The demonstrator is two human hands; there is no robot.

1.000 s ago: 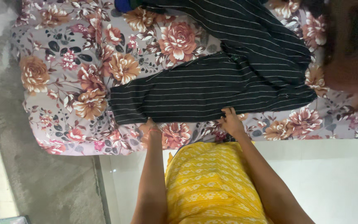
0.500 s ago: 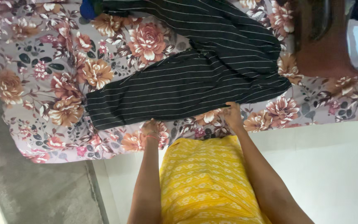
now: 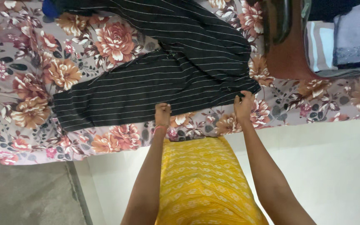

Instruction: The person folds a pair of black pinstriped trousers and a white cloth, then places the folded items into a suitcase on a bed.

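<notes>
At frame centre, both pinching striped black garment (image 3: 155, 83) hem now: left hand (image 3: 162, 114), right hand (image 3: 244, 106); lifting off floral sheet (image 3: 30, 83).

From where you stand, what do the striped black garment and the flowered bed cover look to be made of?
The striped black garment looks like thin woven cloth, matte, perhaps cotton: it lies flat with soft creases. The flowered bed cover seems a printed cotton-like sheet, dull and smooth. Left hand and right hand pinch the garment's edge.
</notes>
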